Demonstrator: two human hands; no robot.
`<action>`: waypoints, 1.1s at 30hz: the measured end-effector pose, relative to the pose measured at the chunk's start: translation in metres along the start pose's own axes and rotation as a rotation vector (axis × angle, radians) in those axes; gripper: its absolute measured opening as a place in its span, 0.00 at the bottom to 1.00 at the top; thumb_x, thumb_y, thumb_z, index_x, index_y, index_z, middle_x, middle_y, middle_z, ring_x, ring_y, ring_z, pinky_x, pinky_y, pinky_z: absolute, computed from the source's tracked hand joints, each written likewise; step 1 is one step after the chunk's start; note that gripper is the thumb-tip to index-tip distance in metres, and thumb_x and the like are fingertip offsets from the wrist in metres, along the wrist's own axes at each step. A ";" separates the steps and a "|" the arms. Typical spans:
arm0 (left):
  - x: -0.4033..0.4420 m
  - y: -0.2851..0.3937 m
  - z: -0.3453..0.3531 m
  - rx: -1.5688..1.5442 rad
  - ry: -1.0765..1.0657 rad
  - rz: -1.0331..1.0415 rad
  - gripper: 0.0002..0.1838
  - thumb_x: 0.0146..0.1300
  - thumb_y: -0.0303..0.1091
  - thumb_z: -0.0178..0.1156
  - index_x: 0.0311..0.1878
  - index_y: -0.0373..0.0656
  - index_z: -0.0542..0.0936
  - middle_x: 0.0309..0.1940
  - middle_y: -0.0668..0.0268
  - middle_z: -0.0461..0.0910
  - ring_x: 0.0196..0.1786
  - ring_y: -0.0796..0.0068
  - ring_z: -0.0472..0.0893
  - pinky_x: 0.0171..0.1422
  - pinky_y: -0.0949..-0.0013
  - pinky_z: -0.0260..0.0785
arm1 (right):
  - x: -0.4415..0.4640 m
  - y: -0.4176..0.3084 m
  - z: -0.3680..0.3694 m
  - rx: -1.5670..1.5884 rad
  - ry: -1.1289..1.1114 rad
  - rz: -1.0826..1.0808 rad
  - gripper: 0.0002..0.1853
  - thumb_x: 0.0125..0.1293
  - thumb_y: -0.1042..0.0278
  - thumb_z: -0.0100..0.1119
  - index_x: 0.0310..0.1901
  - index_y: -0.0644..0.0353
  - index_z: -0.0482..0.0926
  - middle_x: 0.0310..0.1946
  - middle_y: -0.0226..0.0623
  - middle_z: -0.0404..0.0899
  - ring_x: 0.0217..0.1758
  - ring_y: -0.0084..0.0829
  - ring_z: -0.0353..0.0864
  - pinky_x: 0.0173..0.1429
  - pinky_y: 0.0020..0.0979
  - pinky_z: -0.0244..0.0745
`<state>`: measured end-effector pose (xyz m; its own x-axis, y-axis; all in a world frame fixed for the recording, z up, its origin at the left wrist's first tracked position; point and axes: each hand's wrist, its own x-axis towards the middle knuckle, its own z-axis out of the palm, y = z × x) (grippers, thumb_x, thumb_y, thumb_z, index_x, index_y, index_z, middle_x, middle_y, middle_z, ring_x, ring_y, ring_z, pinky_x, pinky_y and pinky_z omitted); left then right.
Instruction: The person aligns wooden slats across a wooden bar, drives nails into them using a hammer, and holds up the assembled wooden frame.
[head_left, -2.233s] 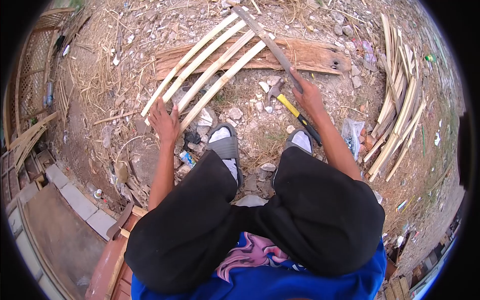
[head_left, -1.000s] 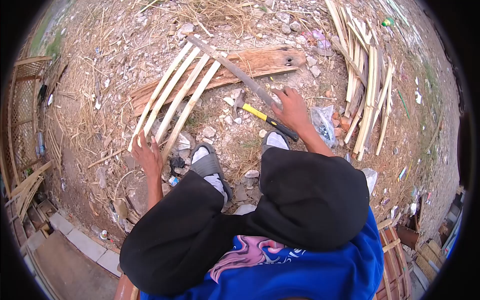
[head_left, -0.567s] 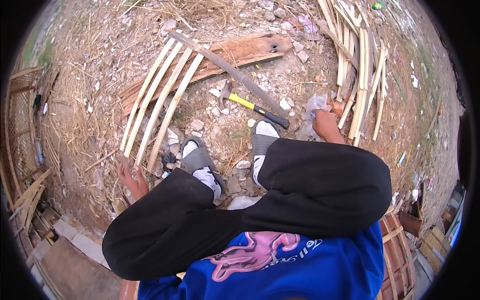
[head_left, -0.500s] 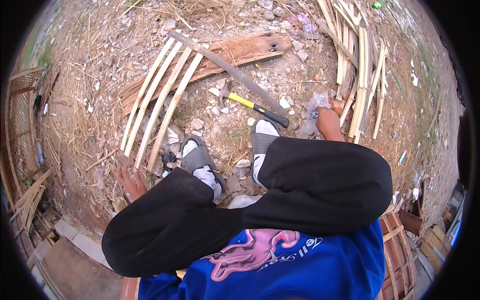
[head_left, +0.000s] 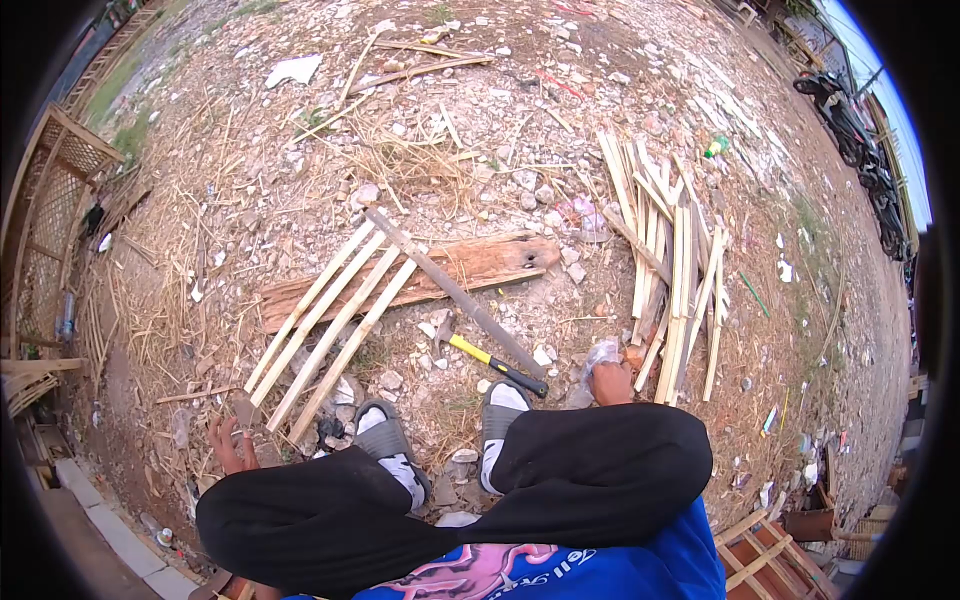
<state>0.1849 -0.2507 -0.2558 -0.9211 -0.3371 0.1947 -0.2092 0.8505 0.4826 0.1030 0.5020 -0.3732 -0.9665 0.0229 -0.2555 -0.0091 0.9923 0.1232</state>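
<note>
Near the lower ends of four pale wooden strips (head_left: 345, 345), my left hand (head_left: 232, 445) is open with its fingers apart. A darker flat strip (head_left: 462, 298) lies slantwise over the upper ends of those strips, on an old brown plank (head_left: 490, 262). My right hand (head_left: 611, 383) is at a clear plastic bag (head_left: 601, 353), its fingers closed; what they hold is hidden. Left of that hand, a hammer (head_left: 495, 366) with a yellow and black handle lies on the ground, its head to the upper left.
A pile of wooden strips (head_left: 680, 290) lies to the right. My sandalled feet (head_left: 390, 445) stand below the hammer. A lattice panel (head_left: 45, 230) is at the far left, and motorcycles (head_left: 850, 130) stand at the upper right. Stones and dry straw (head_left: 410, 165) litter the ground.
My right hand has left the dark strip and moved to the plastic bag. My left hand has drawn back from the pale strips. The view has tilted up, showing more ground ahead.
</note>
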 end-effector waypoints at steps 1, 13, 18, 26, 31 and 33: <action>0.003 0.002 -0.001 -0.031 0.015 -0.002 0.19 0.67 0.25 0.60 0.61 0.46 0.76 0.69 0.55 0.63 0.62 0.56 0.75 0.53 0.60 0.76 | 0.006 0.001 0.002 -0.007 -0.005 -0.004 0.12 0.58 0.54 0.68 0.30 0.55 0.84 0.31 0.40 0.86 0.39 0.42 0.86 0.49 0.48 0.71; 0.044 0.068 -0.088 -0.235 0.147 -0.058 0.13 0.73 0.25 0.55 0.58 0.40 0.77 0.66 0.60 0.69 0.56 0.68 0.78 0.57 0.66 0.74 | -0.012 0.012 -0.031 0.454 0.013 -0.017 0.13 0.60 0.58 0.70 0.41 0.58 0.89 0.34 0.46 0.87 0.36 0.46 0.87 0.43 0.43 0.81; 0.051 0.141 -0.176 -0.188 0.280 -0.073 0.15 0.75 0.28 0.53 0.62 0.38 0.76 0.59 0.59 0.77 0.58 0.69 0.77 0.65 0.63 0.68 | -0.010 0.006 -0.046 0.878 0.245 0.213 0.11 0.61 0.66 0.72 0.40 0.66 0.87 0.30 0.41 0.87 0.33 0.30 0.86 0.41 0.32 0.79; 0.031 0.342 -0.046 -0.746 0.037 0.129 0.11 0.67 0.23 0.58 0.52 0.33 0.79 0.49 0.56 0.80 0.50 0.67 0.81 0.59 0.62 0.73 | 0.068 -0.093 -0.134 1.357 0.246 0.115 0.12 0.66 0.66 0.69 0.45 0.67 0.87 0.34 0.34 0.87 0.38 0.21 0.83 0.44 0.25 0.76; 0.061 0.353 0.121 -0.701 -0.239 0.013 0.12 0.64 0.29 0.64 0.50 0.38 0.82 0.42 0.56 0.83 0.41 0.65 0.84 0.50 0.64 0.75 | 0.144 -0.167 -0.153 1.571 0.084 -0.021 0.14 0.66 0.65 0.71 0.45 0.68 0.87 0.35 0.30 0.87 0.40 0.19 0.82 0.45 0.24 0.75; 0.080 0.348 0.172 -0.686 -0.244 -0.009 0.16 0.63 0.30 0.65 0.53 0.39 0.81 0.44 0.57 0.83 0.44 0.63 0.84 0.52 0.62 0.75 | 0.173 -0.187 -0.158 1.591 -0.036 0.001 0.14 0.66 0.65 0.71 0.46 0.67 0.87 0.36 0.30 0.87 0.40 0.19 0.82 0.46 0.24 0.75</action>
<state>-0.0176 0.0877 -0.2192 -0.9841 -0.1752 0.0307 -0.0381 0.3765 0.9256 -0.1028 0.3015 -0.2888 -0.9600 0.0033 -0.2800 0.2789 0.1008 -0.9550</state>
